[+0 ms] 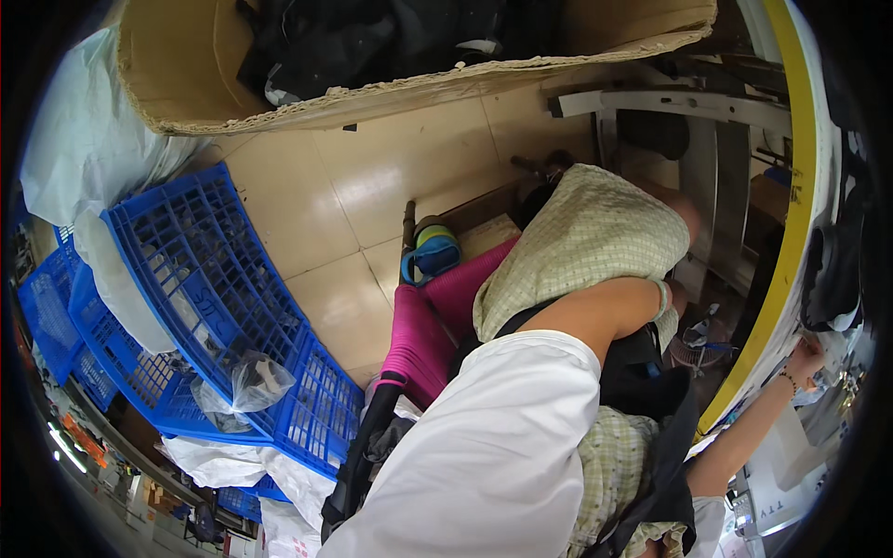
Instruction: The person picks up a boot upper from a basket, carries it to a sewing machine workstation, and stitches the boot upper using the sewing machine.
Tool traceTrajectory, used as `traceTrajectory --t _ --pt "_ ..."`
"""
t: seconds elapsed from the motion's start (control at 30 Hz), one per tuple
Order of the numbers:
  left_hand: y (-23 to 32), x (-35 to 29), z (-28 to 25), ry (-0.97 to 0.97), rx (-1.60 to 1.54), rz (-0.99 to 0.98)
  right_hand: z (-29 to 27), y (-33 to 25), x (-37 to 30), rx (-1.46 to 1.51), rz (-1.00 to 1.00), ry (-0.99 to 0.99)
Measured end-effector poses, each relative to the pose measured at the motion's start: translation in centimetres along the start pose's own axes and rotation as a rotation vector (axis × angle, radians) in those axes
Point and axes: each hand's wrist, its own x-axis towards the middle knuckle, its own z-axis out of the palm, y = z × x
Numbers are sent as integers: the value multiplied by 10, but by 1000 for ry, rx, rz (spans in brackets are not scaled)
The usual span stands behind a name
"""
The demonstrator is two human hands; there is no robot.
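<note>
My left arm crosses the view in a white sleeve, over patterned pale green cloth on my lap. At its end, my left hand (681, 299) is mostly hidden beyond a pale wristband, beside the cloth and a bent knee; its fingers do not show. My right hand (806, 363), with a beaded bracelet at the wrist, rests at the table on the far right. Its fingers look bent round something pale that I cannot make out. Next to it on the table lies a black item (831, 284), whose kind is unclear.
A yellow-edged table (795, 158) runs down the right side, with a metal frame (679, 104) and a small fan (699, 346) beneath. Blue plastic crates (223, 279) stand at left. A cardboard box (177, 74) of dark items lies ahead. Beside my lap is a magenta chair (419, 339).
</note>
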Motion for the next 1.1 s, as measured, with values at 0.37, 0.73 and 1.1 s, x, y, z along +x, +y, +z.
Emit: traceTrajectory --t 0.37,0.73,1.1 --pt "-14 -34 -49 -17 -100 -17 0 -1 -23 79 110 -106" --pt "-49 -57 -103 46 19 358 79 45 -147 -340 -405 0" --pt "-81 -84 -82 -386 513 732 144 63 -220 -90 -329 220"
